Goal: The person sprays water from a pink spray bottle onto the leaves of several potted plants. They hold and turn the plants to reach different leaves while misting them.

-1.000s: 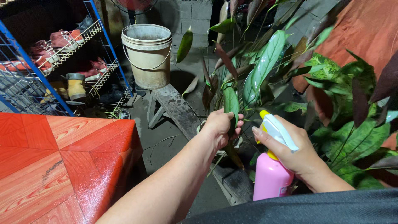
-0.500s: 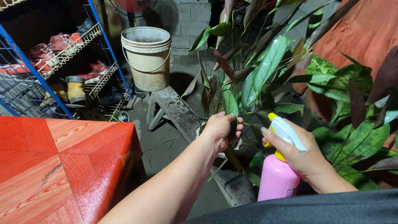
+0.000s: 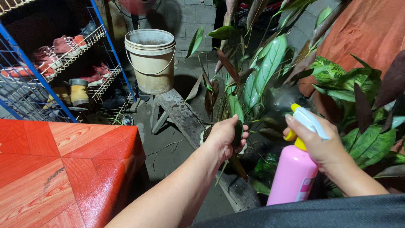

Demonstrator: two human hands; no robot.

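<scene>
Gripping: left hand (image 3: pixel 223 137) around green leaf (image 3: pixel 235 110), right hand (image 3: pixel 322 145) around pink spray bottle (image 3: pixel 294 177).

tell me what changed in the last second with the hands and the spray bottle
The right hand has carried the pink spray bottle to the right and slightly up, and a faint mist now hangs before the nozzle. The left hand still grips the green leaf; the bucket and the red table stayed put.
</scene>
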